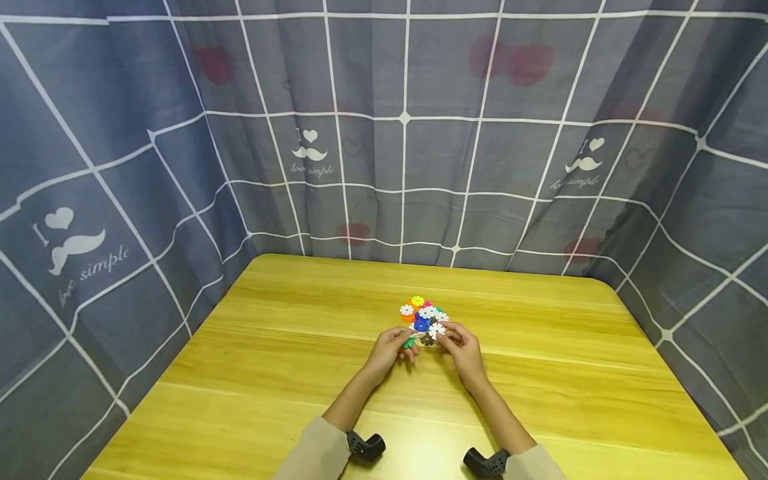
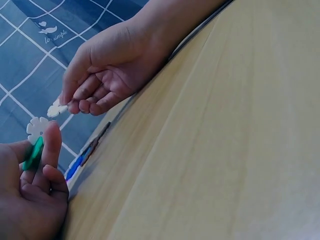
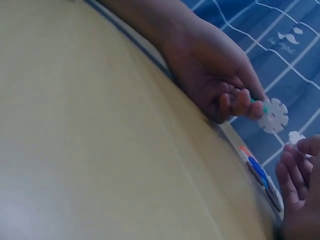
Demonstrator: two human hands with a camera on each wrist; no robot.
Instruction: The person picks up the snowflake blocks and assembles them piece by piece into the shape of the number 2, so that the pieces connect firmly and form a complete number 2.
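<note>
In the head view my left hand [image 1: 387, 355] pinches a green snowflake building disc [image 1: 409, 343]. A white snowflake disc [image 2: 37, 129] stands joined at an angle to the green one, as the left wrist view shows. Opposite, my right hand [image 1: 465, 353] pinches another white snowflake disc [image 1: 437, 330] between thumb and fingers. The two white discs are close together with a small gap between them in the right wrist view. Just beyond the hands lies a small pile of loose discs, with blue [image 1: 422, 324], yellow [image 1: 417, 301] and orange [image 1: 407, 318] ones among them.
The pile rests on a wood-grain table [image 1: 270, 320]. A grey-blue checked curtain [image 1: 372, 153] hangs round the table's back and sides. Black wrist cameras [image 1: 366, 447] are strapped at both sleeve cuffs.
</note>
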